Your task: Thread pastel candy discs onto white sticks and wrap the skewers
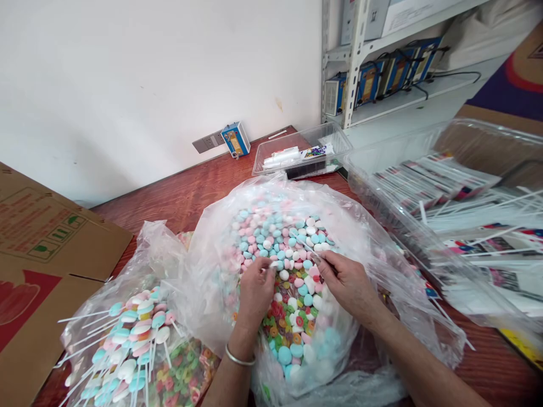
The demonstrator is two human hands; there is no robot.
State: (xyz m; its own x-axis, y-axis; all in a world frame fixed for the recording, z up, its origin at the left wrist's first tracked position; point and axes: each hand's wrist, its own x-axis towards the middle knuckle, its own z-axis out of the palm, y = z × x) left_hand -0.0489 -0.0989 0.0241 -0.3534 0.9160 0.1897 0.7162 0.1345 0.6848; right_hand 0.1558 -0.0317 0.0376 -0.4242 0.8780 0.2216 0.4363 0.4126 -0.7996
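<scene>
L hand [257, 288] is above a big open clear bag [203, 237], mid-tabletop [178, 195]; thumb + forefinger pinched tog. on a small white pc [275, 264], too blurry to ID. Silver bangle [240, 358] on that wrist. R hand [347, 280] is nr it, also above the bag, thumb + fingertips clamped on a thin white stick [304, 244] slanting fwd & L. Bag's full of pink, blue & white candies [254, 240], w/ gummy rings [280, 323] towards the near side.

Twd tabletop's L side: 2nd clear bag [155, 244] w/ candies stacked on sticks [142, 328] + more gummy rings; cardboard box [46, 249] just beyond, further L. Clear tray [339, 141] w/ white items by the far R corner; clear bin [392, 223] w/ printed strips [411, 183] & white sticks along the R edge. Blue device [236, 140] at wall socket [208, 142], far edge.
</scene>
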